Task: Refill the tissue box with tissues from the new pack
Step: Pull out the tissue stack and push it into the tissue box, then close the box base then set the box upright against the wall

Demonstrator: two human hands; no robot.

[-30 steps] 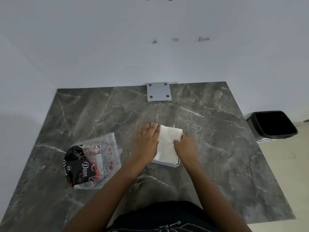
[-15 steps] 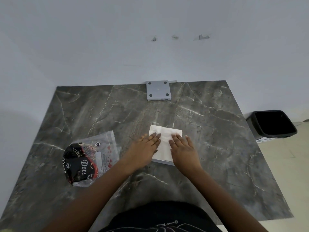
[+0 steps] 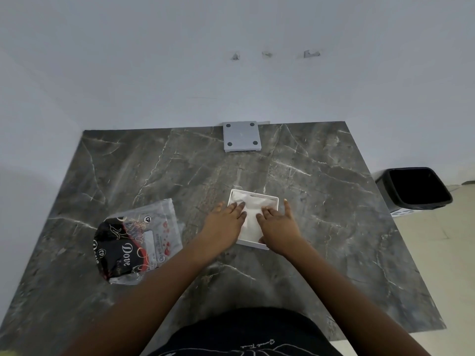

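Note:
A white square tissue box (image 3: pixel 276 199) sits open-topped near the middle of the dark marble table (image 3: pixel 321 201). White tissues (image 3: pixel 253 209) lie inside it, below the rim. My left hand (image 3: pixel 226 222) rests flat on the box's left side, fingers on the tissues. My right hand (image 3: pixel 279 224) lies flat on the right side, fingers spread, pressing on the tissues. The tissue pack (image 3: pixel 136 240), a crumpled clear and black plastic wrapper, lies on the table to the left, apart from both hands.
A grey square plate (image 3: pixel 241 136) with four dark dots lies at the table's far edge by the white wall. A black bin (image 3: pixel 413 187) stands on the floor off the table's right side.
The tissues have gone from sticking up above the box to lying inside it with the rim showing. Both hands have flattened onto the tissues and slid slightly toward me.

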